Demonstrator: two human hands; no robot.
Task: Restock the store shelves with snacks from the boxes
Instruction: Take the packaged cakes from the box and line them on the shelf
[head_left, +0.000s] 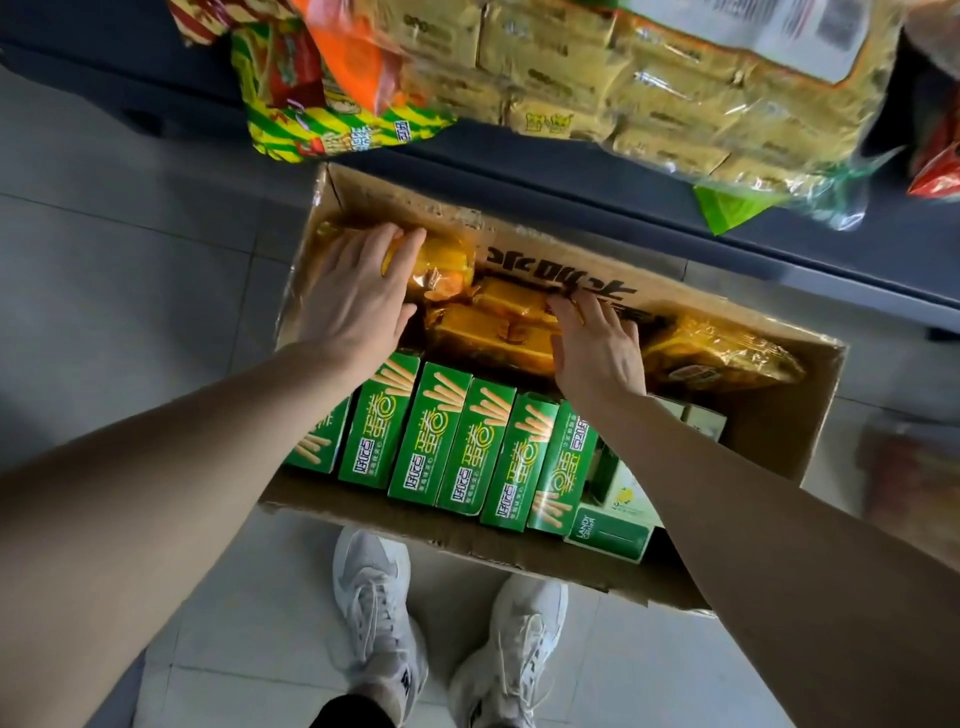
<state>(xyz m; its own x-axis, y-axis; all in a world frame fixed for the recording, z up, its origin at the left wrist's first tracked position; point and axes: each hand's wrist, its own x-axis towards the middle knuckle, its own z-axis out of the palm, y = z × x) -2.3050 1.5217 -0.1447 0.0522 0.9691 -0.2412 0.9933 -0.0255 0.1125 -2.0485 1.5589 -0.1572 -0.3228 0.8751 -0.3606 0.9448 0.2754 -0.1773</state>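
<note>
1. Underfoot, pale grey floor tiles (104, 218) fill the left side, and a pair of white sneakers (447, 629) stands on them just in front of the cardboard box (769, 415)
2. Along the top runs a dark grey shelf base (597, 171), with the box set close against it
3. Overhanging the shelf at upper left is a green-and-yellow striped snack bag (322, 130); to its right lies a clear multipack of yellow packets (649, 88), and a red wrapper shows at the far right edge
4. The open box sits on the floor, its back flap printed with large black characters
5. Inside, the near row holds green stick-biscuit cartons (441, 447) standing side by side, with a few pale green boxes (613, 530) at the row's right end
6. The far half holds yellow snack packs (493, 322) in clear wrap, some lying loose toward the right wall
7. The left hand (358, 291) lies on the packs at the far left corner, fingers spread and only slightly bent, pressing rather than gripping
8. The right hand (597, 348) rests on the middle packs, fingertips curled over the far edge of one; whether it has actually closed on that pack I cannot tell
</note>
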